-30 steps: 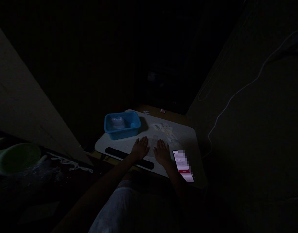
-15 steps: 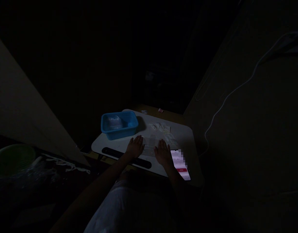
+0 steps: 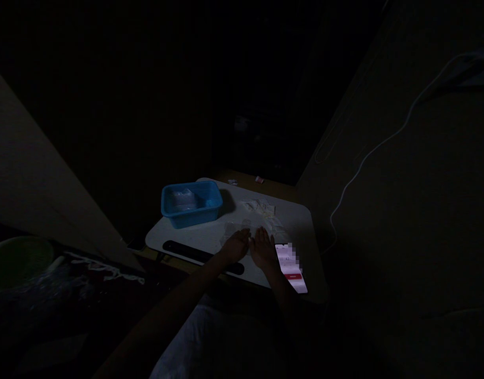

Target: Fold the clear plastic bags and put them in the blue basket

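Note:
In the dim head view, a clear plastic bag or sheet lies flat on the white table. My left hand rests on it, fingers stretched out and pointing to the right. Close beside it is my right hand, its fingers extended forward and lying flat at the sheet's right side. The fingertips of the two hands nearly meet. Neither hand grips anything that I can see. Beyond them lie crumpled whitish pieces, too dark to name.
A blue plastic basin stands at the table's back left with a clear-wrapped pack inside. Right of my right hand lies a lit phone. A black slot runs along the near edge. A white cable hangs on the right.
My left hand has slid right across the plastic sheet, closer to my right hand. The right hand has hardly moved. The camera view has shifted slightly.

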Demonstrator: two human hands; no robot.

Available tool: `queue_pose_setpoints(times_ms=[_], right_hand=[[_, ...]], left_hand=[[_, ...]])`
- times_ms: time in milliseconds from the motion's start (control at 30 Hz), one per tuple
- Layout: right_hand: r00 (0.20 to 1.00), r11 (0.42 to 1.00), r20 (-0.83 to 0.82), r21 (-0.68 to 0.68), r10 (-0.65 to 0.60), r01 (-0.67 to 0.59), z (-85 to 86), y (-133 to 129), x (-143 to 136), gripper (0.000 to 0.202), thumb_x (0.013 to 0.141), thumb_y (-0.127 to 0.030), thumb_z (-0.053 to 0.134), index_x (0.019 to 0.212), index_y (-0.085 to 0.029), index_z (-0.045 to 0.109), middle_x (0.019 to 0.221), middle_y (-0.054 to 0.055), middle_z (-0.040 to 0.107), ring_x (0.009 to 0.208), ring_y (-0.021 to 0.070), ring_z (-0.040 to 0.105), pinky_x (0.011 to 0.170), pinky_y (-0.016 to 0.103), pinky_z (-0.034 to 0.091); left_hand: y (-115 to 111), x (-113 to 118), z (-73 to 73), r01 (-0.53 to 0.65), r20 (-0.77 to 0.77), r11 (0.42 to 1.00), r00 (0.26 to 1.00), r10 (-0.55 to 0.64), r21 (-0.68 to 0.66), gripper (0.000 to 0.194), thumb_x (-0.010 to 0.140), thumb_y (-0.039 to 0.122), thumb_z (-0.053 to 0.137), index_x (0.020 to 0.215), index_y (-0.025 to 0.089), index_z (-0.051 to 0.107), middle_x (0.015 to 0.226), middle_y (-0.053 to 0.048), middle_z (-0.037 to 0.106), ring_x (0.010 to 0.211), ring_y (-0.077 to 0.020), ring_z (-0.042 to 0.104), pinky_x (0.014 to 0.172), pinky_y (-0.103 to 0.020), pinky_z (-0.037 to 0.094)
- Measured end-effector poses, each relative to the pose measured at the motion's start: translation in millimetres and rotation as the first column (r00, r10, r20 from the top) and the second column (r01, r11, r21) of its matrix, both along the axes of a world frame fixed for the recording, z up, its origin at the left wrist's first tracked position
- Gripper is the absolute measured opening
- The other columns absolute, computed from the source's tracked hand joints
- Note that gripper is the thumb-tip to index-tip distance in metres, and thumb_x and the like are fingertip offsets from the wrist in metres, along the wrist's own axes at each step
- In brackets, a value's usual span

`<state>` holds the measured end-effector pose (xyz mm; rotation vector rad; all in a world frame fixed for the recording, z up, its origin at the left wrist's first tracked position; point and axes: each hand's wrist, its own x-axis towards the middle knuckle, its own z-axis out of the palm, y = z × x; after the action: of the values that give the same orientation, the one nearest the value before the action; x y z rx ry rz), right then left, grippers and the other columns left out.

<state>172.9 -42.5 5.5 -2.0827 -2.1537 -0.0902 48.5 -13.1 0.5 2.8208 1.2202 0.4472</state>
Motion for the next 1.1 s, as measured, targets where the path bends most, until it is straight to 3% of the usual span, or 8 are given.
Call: queue_pose_setpoints(times_ms=[167,467,567,700,800,867,1000,1100], right_hand=[[1.0,0.999,0.007,0.037,0.015,-0.016,0.2,-2.5,-0.3,0.055,0.088,-0.037,0.014,0.131,-0.004,0.027,0.138,0.014,0.024,0.129,0.0216,0.016,0.102,0.043,0.01],[1.0,1.0,-0.013,-0.002,-0.006,0.006,1.1,-1.6,-0.3,0.057,0.088,-0.039,0.014,0.132,-0.005,0.025,0.139,0.015,0.022,0.129,0.0216,0.016,0.102,0.043,0.009],[1.0,1.0,-0.012,-0.011,-0.007,0.006,-0.5,-1.1,2.1,0.056,0.088,-0.039,0.016,0.132,-0.006,0.024,0.139,0.015,0.021,0.129,0.022,0.016,0.102,0.044,0.01],[0.998,0.996,0.004,-0.056,0.069,-0.068,2.9,2.7,10.3,0.045,0.087,-0.029,0.024,0.128,-0.015,0.035,0.14,0.011,0.023,0.129,0.0223,0.014,0.101,0.043,0.013],[0.999,0.996,-0.028,-0.071,0.043,-0.045,13.2,4.4,19.3,0.051,0.082,-0.03,0.034,0.13,-0.011,0.031,0.14,0.012,0.022,0.129,0.0216,0.014,0.101,0.039,0.015],[0.991,0.988,-0.024,-0.067,0.134,-0.136,21.1,1.3,25.2,0.064,0.075,-0.031,0.044,0.132,-0.008,0.025,0.14,0.013,0.02,0.129,0.0216,0.013,0.102,0.038,0.013],[0.906,0.909,0.073,-0.059,0.417,-0.413,29.7,-12.6,32.4,0.072,0.064,-0.023,0.051,0.131,-0.009,0.028,0.14,0.012,0.022,0.129,0.0222,0.011,0.103,0.04,0.006],[0.88,0.889,0.128,-0.047,0.457,-0.455,29.3,-20.0,31.7,0.066,0.065,-0.014,0.046,0.129,-0.01,0.032,0.138,0.011,0.028,0.128,0.022,0.015,0.103,0.04,0.004]], left_hand=[[-0.7,-14.6,-6.4,-0.099,-0.082,0.995,0.991,0.101,0.03,0.05,0.088,0.037,0.022,0.128,0.008,0.034,0.135,-0.014,0.032,0.126,-0.0222,0.025,0.102,-0.04,0.021],[8.8,-47.7,-3.8,-0.223,-0.098,0.975,0.97,0.224,0.027,0.053,0.088,0.038,0.021,0.13,0.007,0.031,0.137,-0.013,0.029,0.127,-0.0225,0.023,0.102,-0.041,0.019],[8.2,-49.8,-1.9,-0.23,-0.096,0.973,0.968,0.231,0.025,0.054,0.088,0.039,0.021,0.13,0.007,0.03,0.137,-0.013,0.028,0.127,-0.0221,0.023,0.102,-0.04,0.018],[8.2,-48.2,-0.8,-0.246,-0.1,0.969,0.964,0.245,-0.001,0.052,0.087,0.039,0.021,0.131,0.01,0.03,0.137,-0.012,0.028,0.127,-0.0209,0.023,0.102,-0.04,0.018],[8.8,-47.4,0.0,-0.247,-0.108,0.969,0.964,0.245,-0.007,0.052,0.087,0.038,0.022,0.13,0.01,0.031,0.137,-0.012,0.029,0.127,-0.0212,0.023,0.102,-0.04,0.018],[9.1,-47.3,0.0,-0.241,-0.106,0.97,0.965,0.24,0.0,0.052,0.087,0.037,0.022,0.13,0.01,0.032,0.136,-0.013,0.029,0.127,-0.0216,0.023,0.101,-0.04,0.019],[9.7,-47.1,-0.9,-0.236,-0.095,0.972,0.967,0.235,0.004,0.052,0.087,0.037,0.023,0.13,0.01,0.031,0.137,-0.013,0.029,0.127,-0.0223,0.023,0.101,-0.042,0.019],[9.9,-47.0,-0.3,-0.24,-0.109,0.971,0.965,0.238,-0.008,0.052,0.087,0.037,0.023,0.13,0.01,0.032,0.137,-0.013,0.029,0.126,-0.0223,0.024,0.101,-0.041,0.019]])
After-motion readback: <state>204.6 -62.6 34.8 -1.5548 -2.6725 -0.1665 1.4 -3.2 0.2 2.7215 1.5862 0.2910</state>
